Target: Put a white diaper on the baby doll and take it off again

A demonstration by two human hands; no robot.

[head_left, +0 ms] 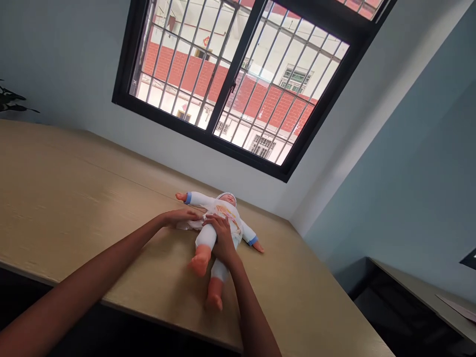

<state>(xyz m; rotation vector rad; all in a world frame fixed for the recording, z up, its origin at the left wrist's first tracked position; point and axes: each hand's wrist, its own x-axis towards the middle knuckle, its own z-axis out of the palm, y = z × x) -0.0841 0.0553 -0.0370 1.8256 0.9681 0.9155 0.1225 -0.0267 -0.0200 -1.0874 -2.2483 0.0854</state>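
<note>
A baby doll in a white top with blue cuffs, white trousers and a pale cap lies on its back on the wooden table. Its head points toward the window and its bare feet toward me. At the doll's left-hand side in view, my left hand touches white cloth beside its waist; what its fingers hold is hidden. My right hand lies over the doll's waist and upper leg, fingers bent across the white trousers. One leg is raised a little above the other.
A barred window with a black frame is in the wall behind the table. Dark plant leaves show at the far left. A second table stands at the lower right.
</note>
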